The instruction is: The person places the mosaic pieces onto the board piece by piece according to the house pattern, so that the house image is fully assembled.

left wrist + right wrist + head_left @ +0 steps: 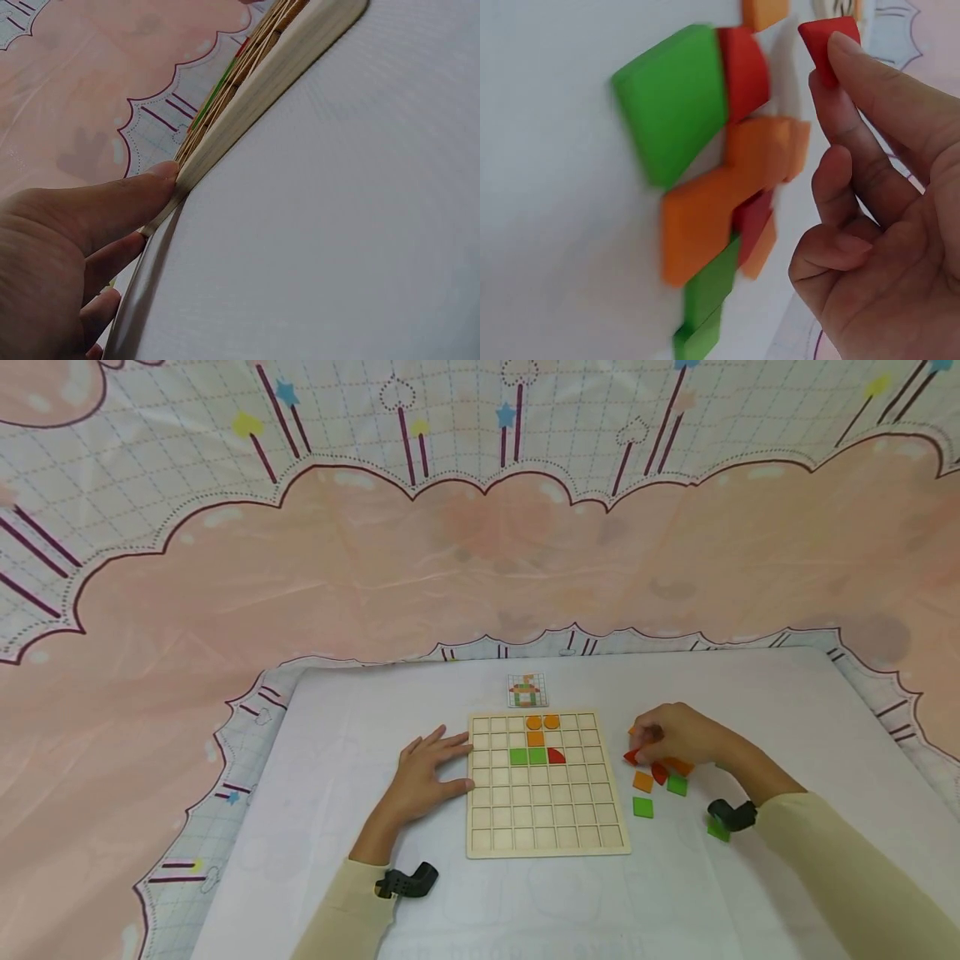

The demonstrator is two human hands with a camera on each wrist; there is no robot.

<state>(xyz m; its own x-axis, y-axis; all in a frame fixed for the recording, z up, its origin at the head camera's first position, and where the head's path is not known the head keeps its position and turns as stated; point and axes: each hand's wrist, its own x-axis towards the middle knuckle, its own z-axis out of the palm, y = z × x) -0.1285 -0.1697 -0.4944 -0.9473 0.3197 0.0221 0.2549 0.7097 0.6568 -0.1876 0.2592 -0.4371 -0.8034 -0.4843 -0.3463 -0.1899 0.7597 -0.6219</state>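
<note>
The wooden grid board [491, 818] lies flat on the white tabletop. My left hand [422, 775] rests beside it with fingers spread, thumb and fingertips touching its left edge. In the left wrist view the thumb [112, 210] lies against the board's side [247, 97]. To the right of the board, my right hand [681, 735] pinches a red quarter-round tile [821, 39] between thumb and index finger. Set in the grid are two orange round tiles [533, 723], an orange square tile [535, 739], two green square tiles [519, 757] and a red quarter-round tile [556, 756].
Loose tiles lie scattered under and around the right hand, among them a green square [642, 807], an orange square [642, 782] and a red tile [659, 774]. A small picture card [527, 691] lies behind the board. Black wrist cameras [408, 882] sit on both wrists.
</note>
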